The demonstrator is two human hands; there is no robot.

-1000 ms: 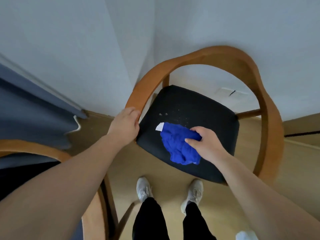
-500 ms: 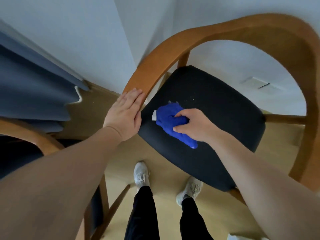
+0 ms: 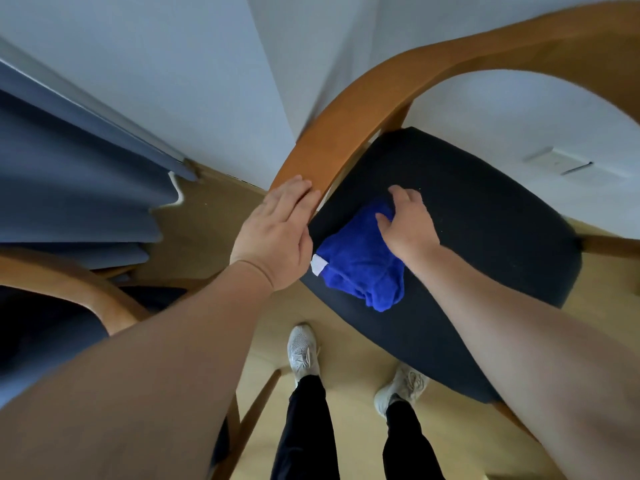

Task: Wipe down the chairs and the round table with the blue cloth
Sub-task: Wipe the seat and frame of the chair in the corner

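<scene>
A wooden chair with a curved armrest and a black padded seat stands in front of me. The blue cloth, bunched and with a white tag, lies on the seat's near left part. My right hand presses on the cloth's far edge, fingers curled into it. My left hand rests flat on the end of the wooden armrest, just left of the cloth. The round table is out of view.
A second wooden chair with a dark seat stands at the lower left. Blue curtains hang at the left against white walls. My feet in white shoes stand on the pale wood floor under the seat's front edge.
The view has come closer to the seat. My right hand has pushed farther across the seat and the cloth has spread out behind it. My left hand stays on the armrest.
</scene>
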